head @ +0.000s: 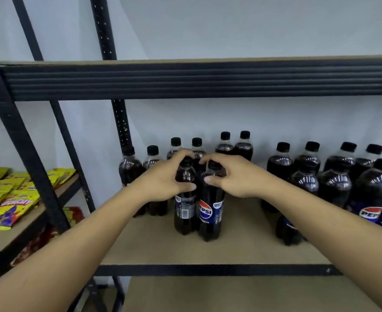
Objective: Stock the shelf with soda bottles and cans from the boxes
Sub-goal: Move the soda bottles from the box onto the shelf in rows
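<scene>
Nearest, at 6 o'clock, the wooden shelf board (242, 246) carries two bottles standing side by side and touching, near its middle. The left Pepsi bottle (184, 213) shows its barcode, and the right Pepsi bottle (210, 218) shows its logo. Each is taken high up. The left grip (163, 180) curls round the shoulder and neck of the left one, and the right grip (234, 176) does the same on the right one, thumbs pressed to the plastic.

Full of dark cola, they are probably fairly heavy for one hand. The smooth plastic likely gives a little and could slip, so the narrow neck under the cap looks the surest hold.

Behind, at 12 o'clock, stands a back row of bottles (225, 144). At 3 o'clock stands a denser bottle cluster (335, 184). Yellow snack packets (10, 199) lie at 9 o'clock.
</scene>
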`<control>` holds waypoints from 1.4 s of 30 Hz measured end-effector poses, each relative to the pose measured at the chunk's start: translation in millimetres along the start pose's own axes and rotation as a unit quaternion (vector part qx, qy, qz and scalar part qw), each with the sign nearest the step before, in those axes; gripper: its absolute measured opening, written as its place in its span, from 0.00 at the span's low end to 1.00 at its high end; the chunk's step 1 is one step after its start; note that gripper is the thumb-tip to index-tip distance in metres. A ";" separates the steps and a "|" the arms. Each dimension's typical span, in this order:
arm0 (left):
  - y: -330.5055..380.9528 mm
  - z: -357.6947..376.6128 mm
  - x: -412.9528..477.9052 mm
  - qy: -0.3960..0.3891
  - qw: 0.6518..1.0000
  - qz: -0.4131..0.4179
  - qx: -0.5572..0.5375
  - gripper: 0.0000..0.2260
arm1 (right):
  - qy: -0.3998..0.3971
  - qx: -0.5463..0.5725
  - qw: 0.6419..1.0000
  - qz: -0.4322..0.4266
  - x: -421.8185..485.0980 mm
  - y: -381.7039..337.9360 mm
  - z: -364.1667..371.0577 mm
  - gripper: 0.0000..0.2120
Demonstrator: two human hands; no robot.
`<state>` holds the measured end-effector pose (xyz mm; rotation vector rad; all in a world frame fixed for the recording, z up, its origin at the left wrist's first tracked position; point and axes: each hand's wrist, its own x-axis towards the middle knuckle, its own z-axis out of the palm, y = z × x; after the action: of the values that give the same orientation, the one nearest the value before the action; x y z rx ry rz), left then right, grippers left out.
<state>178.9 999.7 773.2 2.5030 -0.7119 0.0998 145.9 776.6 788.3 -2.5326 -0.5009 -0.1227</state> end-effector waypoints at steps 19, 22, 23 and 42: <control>6.9 99.8 -22.5 0.013 0.951 0.025 -0.307 0.38 | 0.151 0.269 0.940 0.144 -83.4 58.1 65.9 0.28; -1.3 137.2 -29.8 0.036 0.957 -0.008 -0.286 0.38 | 0.153 0.238 0.944 0.170 -92.9 71.0 97.9 0.27; -2.5 147.0 -32.0 0.048 0.962 -0.027 -0.268 0.37 | 0.151 0.223 0.947 0.174 -96.3 74.9 105.9 0.26; 16.7 189.0 -49.8 0.093 0.940 -0.156 -0.288 0.25 | 0.200 0.215 0.939 0.181 -123.1 113.0 129.0 0.29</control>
<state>114.2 914.4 608.8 1.9736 -0.2108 0.0079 72.3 717.4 599.6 -2.0505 0.0974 -0.3409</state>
